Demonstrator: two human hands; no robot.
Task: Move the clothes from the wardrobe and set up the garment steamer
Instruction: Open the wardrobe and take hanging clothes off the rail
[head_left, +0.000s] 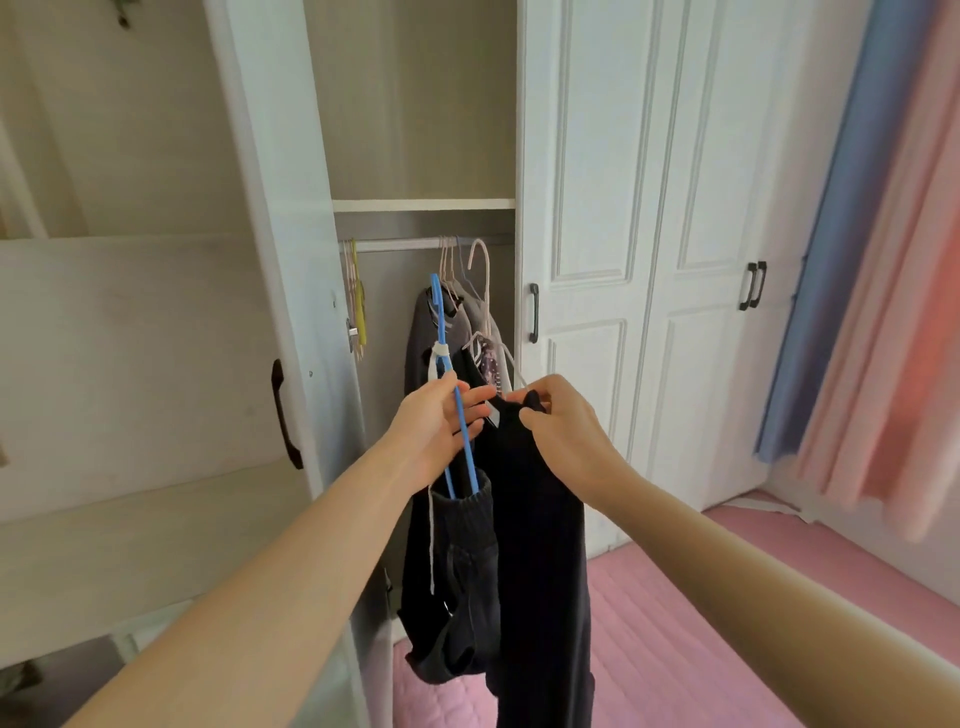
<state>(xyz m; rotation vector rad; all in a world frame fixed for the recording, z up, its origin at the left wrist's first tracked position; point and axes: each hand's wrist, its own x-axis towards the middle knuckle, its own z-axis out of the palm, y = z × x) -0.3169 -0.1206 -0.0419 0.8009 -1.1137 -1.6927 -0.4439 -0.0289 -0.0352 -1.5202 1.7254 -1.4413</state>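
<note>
While the wardrobe (270, 156) stands open, the left hand (431, 426) has its grip curled round a blue hanger (442, 332) carrying dark trousers (457, 571). The right hand (566, 436) has its grip pinching a dark top (540, 545) at the neck, just in front of the opening.

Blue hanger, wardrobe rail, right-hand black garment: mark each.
blue hanger (440, 322), head view, on its neck below the hook.
wardrobe rail (400, 243), head view, bare middle stretch.
black garment (540, 545), head view, mid-body of the cloth.
</note>
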